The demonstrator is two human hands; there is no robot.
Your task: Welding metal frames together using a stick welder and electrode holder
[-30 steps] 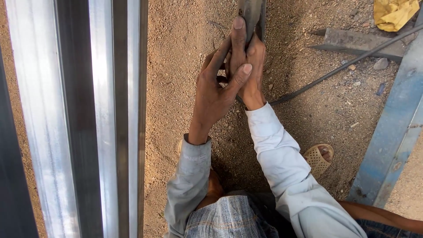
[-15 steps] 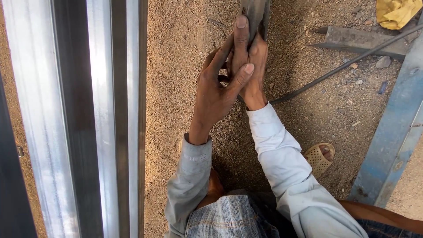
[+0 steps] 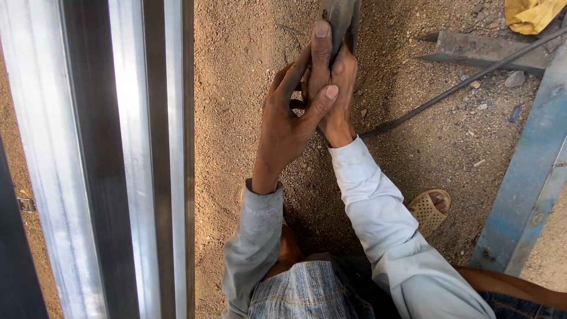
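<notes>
- While both hands press together near the top of the view, they clamp on a dark metal bar [image 3: 341, 18] that runs off the upper edge.
- Left hand [image 3: 292, 127] wraps over from the left, forefinger stretched up along the bar and thumb hooked across the right hand's knuckles.
- Right hand [image 3: 339, 97] sits under it, closed round the bar's lower end; its fingertips are hidden.
- Bar hangs just above sandy ground [image 3: 236, 88], and its far end is out of view.
- Step in hand, as I judge it: gripping and steadying the bar with both hands, not yet shifting it.
- Next move likely calls for a firm two-handed hold, and care to stay clear of the black cable [image 3: 455, 88] just to the right.
- Silvery metal rails [image 3: 127, 159] run along the left, well apart from the hands.
- Blue beam [image 3: 525, 177] slants on the right, near a sandalled foot [image 3: 430, 210].
</notes>
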